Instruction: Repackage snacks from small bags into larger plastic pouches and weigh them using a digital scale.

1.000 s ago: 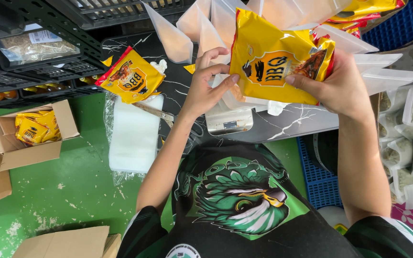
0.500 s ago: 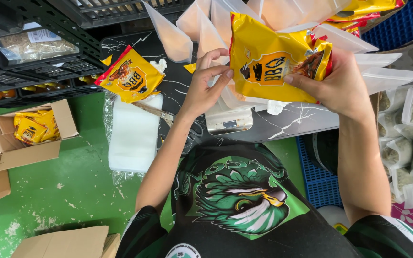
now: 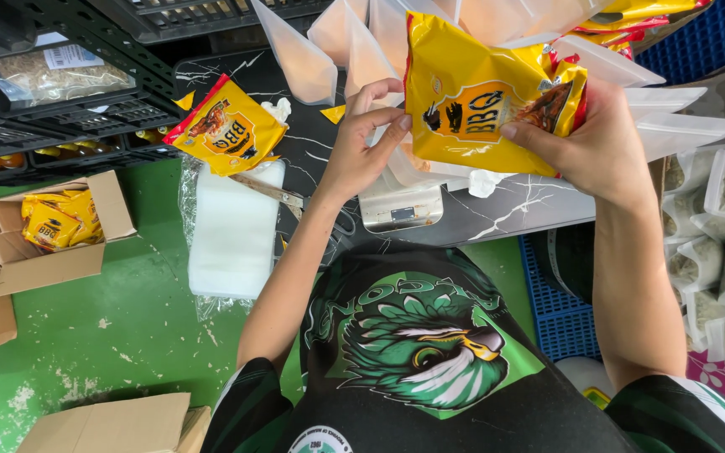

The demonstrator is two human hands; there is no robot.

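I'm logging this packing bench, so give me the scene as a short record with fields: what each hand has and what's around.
right hand: right hand grips yellow packet, held above the table
left hand: left hand at the packet's left edge, fingers on a clear pouch
under hands: small scale
table: dark marbled table, second yellow packet
floor: open carton with more yellow packets

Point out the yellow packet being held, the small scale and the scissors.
yellow packet (image 3: 472,109), head view, middle of its printed front
small scale (image 3: 400,208), head view, silver front panel
scissors (image 3: 268,190), head view, the blades
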